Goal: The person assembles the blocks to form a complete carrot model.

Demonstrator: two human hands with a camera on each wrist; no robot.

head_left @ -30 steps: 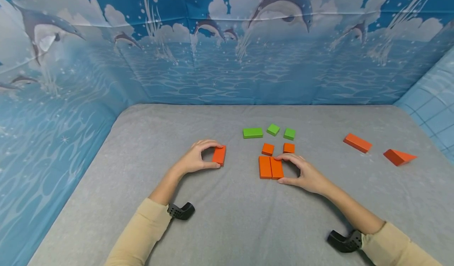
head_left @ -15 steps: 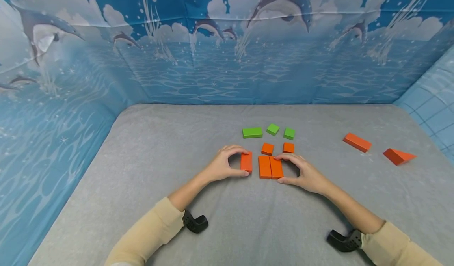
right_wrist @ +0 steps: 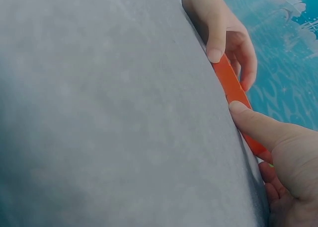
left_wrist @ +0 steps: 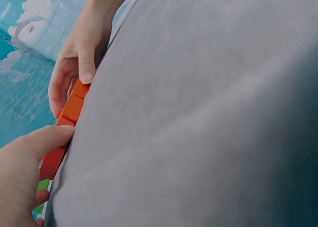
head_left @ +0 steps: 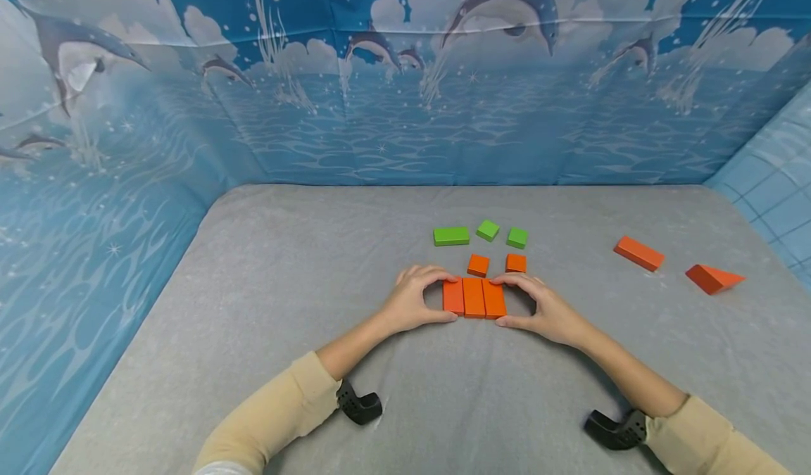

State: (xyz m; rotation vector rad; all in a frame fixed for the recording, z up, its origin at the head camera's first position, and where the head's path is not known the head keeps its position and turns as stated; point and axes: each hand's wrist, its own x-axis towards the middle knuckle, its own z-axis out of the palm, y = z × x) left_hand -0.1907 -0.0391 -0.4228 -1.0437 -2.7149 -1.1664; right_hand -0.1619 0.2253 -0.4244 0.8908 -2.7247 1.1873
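Note:
Three orange rectangular blocks lie flat side by side on the grey cloth in the head view. My left hand (head_left: pixel 412 300) pinches the leftmost block (head_left: pixel 453 298) by its far and near ends, between fingers and thumb. That block rests against the middle block (head_left: pixel 473 298). On the other side my right hand (head_left: pixel 550 313) grips the rightmost block (head_left: pixel 494 300) by its two ends in the same way. Both thumbs show at the blocks' near side in the wrist views. Just beyond the row sit two small orange blocks, one left (head_left: pixel 478 265) and one right (head_left: pixel 516 263).
Behind stand a green rectangular block (head_left: pixel 451 236) and two small green blocks (head_left: pixel 488 231), (head_left: pixel 517 238). Off to the right lie an orange rectangular block (head_left: pixel 639 253) and an orange triangular block (head_left: pixel 714 279). A blue dolphin-print curtain (head_left: pixel 393 123) borders the grey surface (head_left: pixel 285 250).
My left hand has carried its orange block rightward until it meets the other two. My right hand has stayed in place on the rightmost block.

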